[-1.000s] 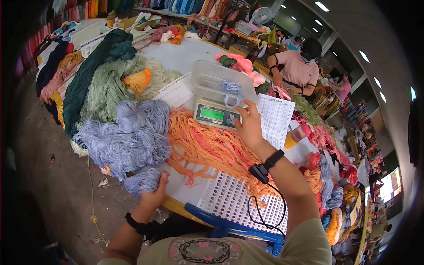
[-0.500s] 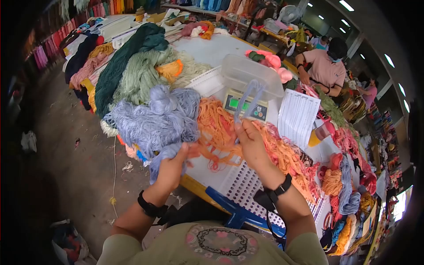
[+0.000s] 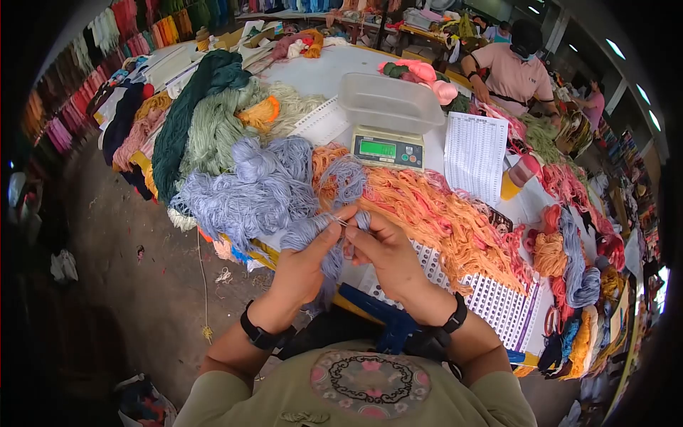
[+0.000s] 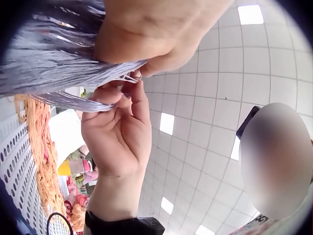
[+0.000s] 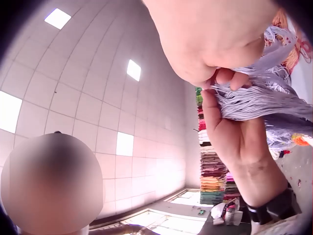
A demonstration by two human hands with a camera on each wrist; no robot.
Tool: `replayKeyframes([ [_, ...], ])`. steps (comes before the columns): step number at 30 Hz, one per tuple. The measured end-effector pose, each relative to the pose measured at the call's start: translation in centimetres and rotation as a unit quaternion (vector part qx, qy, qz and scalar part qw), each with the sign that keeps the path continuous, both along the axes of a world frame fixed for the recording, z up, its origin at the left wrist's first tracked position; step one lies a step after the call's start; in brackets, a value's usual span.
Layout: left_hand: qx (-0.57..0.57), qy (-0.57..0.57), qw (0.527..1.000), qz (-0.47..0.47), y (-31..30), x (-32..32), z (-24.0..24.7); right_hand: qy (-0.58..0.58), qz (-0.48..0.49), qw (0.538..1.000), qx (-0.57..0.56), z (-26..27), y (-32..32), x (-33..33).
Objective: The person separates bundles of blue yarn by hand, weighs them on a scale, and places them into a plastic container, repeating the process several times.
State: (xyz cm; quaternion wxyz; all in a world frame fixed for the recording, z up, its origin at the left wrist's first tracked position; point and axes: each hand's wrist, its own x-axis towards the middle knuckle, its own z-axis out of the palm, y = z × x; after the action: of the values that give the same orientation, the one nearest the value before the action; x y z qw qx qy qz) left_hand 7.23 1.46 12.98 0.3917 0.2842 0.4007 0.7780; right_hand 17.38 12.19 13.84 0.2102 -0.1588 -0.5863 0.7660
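Observation:
Both hands meet at the table's front edge. The left hand [image 3: 302, 267] has a lavender skein [image 3: 304, 232] lying over its fingers and pinches strands at the fingertips. Touching it, the right hand [image 3: 395, 265] pinches the same thin strands, with a lavender loop [image 3: 363, 219] over its fingers. In the left wrist view, taut strands [image 4: 128, 77] run between the fingertips of the two hands. The right wrist view shows the lavender yarn [image 5: 249, 102] spread across the left hand [image 5: 244, 139]. Behind the hands a small lavender bundle [image 3: 343, 178] rests on orange yarn [image 3: 420, 208].
A scale [image 3: 388, 148] with a clear tub [image 3: 390, 103] stands beyond the hands, a printed sheet [image 3: 475, 156] to its right. A lavender heap [image 3: 245, 188] and green yarn [image 3: 203, 121] lie left. A perforated board [image 3: 491, 313] is at the front right. Someone [image 3: 516, 75] works across the table.
The right hand has come from the scale to the left hand, bringing the lavender loop out of the tub. The left hand has lifted its skein up and rightward, and the fingertips now meet.

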Motion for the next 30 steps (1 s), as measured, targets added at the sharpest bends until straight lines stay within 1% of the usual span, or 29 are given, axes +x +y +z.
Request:
replayKeyframes([
  [1, 0.004, 0.008, 1.000, 0.002, 0.1, -0.1, -0.4, 0.000, 0.000, 1.000, 0.001, 0.0, -0.1, 0.0],
  [2, 0.004, 0.008, 1.000, 0.002, 0.1, -0.3, -0.8, 0.020, -0.017, 0.998, -0.050, 0.3, -0.2, 0.0],
  [3, 0.000, 0.073, 0.997, 0.026, 0.2, -0.5, -1.2, 0.041, -0.033, 0.994, -0.101, 0.4, -0.3, 0.0],
  [4, -0.005, 0.138, 0.989, 0.051, 0.1, -0.7, -1.3, 0.041, -0.034, 0.994, -0.101, 0.6, 0.0, 0.2],
  [5, -0.005, 0.139, 0.989, 0.050, -0.3, -1.0, -1.4, 0.053, -0.009, 0.985, -0.165, 0.8, 0.7, 0.8],
  [6, 0.035, 0.010, 0.999, -0.021, -1.0, -1.6, -1.4, 0.065, 0.015, 0.971, -0.229, 1.1, 1.5, 1.3],
  [7, 0.073, -0.118, 0.986, -0.091, -1.4, -2.0, -1.4, 0.067, 0.014, 0.971, -0.229, 1.1, 2.8, 1.8],
  [8, 0.072, -0.118, 0.986, -0.092, -1.6, -2.1, -0.8, 0.060, -0.018, 0.978, -0.198, 1.0, 4.5, 2.3],
  [9, 0.093, -0.157, 0.974, -0.134, -1.9, -2.2, 0.2, 0.052, -0.050, 0.983, -0.168, 1.2, 5.3, 2.3],
  [10, 0.113, -0.196, 0.958, -0.176, -2.0, -2.2, 0.8, 0.052, -0.051, 0.983, -0.169, 1.4, 5.5, 2.3],
  [11, 0.112, -0.196, 0.958, -0.177, -1.9, -2.0, 0.7, -0.002, -0.055, 0.998, -0.037, 2.3, 5.3, 2.3],
  [12, 0.116, -0.186, 0.956, -0.193, -1.5, -1.6, 0.7, -0.057, -0.058, 0.992, 0.098, 3.3, 5.0, 2.4],
  [13, 0.121, -0.176, 0.955, -0.208, -1.2, -1.2, 0.5, -0.058, -0.059, 0.992, 0.098, 4.3, 3.9, 2.6],
  [15, 0.131, -0.175, 0.954, -0.206, -0.6, -0.8, 0.2, -0.160, 0.095, 0.971, 0.152, 5.8, 0.7, 2.5],
  [16, 0.141, -0.172, 0.953, -0.204, -0.4, -0.8, 0.0, -0.160, 0.095, 0.971, 0.151, 5.5, 0.2, 2.5],
  [17, 0.141, -0.173, 0.953, -0.204, -0.3, -1.3, -0.5, -0.193, 0.153, 0.956, 0.162, 5.0, -0.1, 2.5],
  [18, 0.169, -0.170, 0.947, -0.216, -0.2, -2.1, -1.2, -0.224, 0.211, 0.936, 0.172, 4.4, -0.4, 2.6],
  [19, 0.196, -0.166, 0.939, -0.227, -0.3, -2.5, -1.6, -0.184, 0.200, 0.941, 0.201, 2.5, 0.3, 2.6],
  [20, 0.197, -0.166, 0.940, -0.223, -0.4, -2.4, -1.1, -0.184, 0.203, 0.941, 0.201, 1.7, 0.7, 2.4],
  [21, 0.136, -0.133, 0.969, -0.157, -0.6, -2.0, -0.3, -0.160, 0.069, 0.943, 0.284, 1.2, 0.9, 2.2],
  [22, 0.073, -0.098, 0.988, -0.090, -0.6, -1.7, 0.2, -0.133, -0.068, 0.921, 0.360, 0.6, 1.2, 2.0],
  [23, 0.050, -0.089, 0.991, -0.083, -0.4, -1.5, 0.1, -0.069, -0.048, 0.952, 0.296, 0.7, 1.5, 1.6],
  [24, 0.049, -0.088, 0.991, -0.085, -0.2, -1.2, 0.2, -0.069, -0.051, 0.952, 0.295, 0.9, 1.4, 1.5],
  [26, 0.021, -0.037, 0.996, -0.077, 0.2, -0.4, 0.2, -0.047, 0.053, 0.979, 0.193, 1.5, 0.7, 1.3],
  [27, 0.020, -0.036, 0.996, -0.081, 0.3, -0.2, 0.2, -0.046, 0.049, 0.979, 0.192, 1.2, 0.4, 1.1],
  [29, -0.022, 0.071, 0.996, -0.052, 0.4, 0.0, 0.5, -0.075, 0.045, 0.981, 0.175, 0.4, 0.2, 0.8],
  [30, -0.021, 0.072, 0.996, -0.052, 0.1, 0.0, 0.9, -0.074, 0.045, 0.981, 0.176, 0.5, 0.3, 0.8],
])
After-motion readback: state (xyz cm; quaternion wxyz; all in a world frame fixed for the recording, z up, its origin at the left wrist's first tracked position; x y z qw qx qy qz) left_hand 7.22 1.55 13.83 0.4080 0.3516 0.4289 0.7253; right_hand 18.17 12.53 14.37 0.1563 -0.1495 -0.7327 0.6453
